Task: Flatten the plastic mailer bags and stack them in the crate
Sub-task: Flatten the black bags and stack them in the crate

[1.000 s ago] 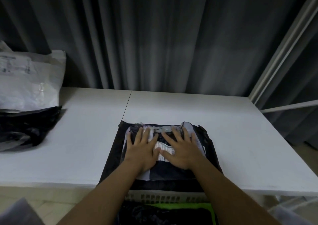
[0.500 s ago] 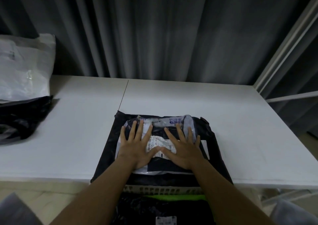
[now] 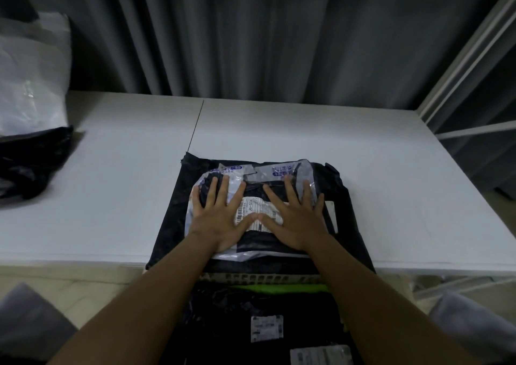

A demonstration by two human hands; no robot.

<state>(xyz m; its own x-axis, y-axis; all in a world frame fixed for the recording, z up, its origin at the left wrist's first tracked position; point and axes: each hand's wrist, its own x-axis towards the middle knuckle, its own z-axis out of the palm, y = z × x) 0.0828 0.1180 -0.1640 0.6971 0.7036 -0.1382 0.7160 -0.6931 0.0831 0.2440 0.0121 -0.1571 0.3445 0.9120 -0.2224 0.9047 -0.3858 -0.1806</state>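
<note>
Both hands are lying flat with fingers spread, thumbs nearly meeting over the shipping label [image 3: 258,212]. The left hand [image 3: 219,215] and right hand [image 3: 296,219] are pressing down on a clear grey mailer bag [image 3: 252,177], which is sitting on top of a bigger black mailer bag [image 3: 173,219] at the near edge of the white worktop [image 3: 125,183]. The crate [image 3: 259,277] is sitting just below that edge, with black bags already lying inside. More bags [image 3: 30,119] are piling up far left.
</note>
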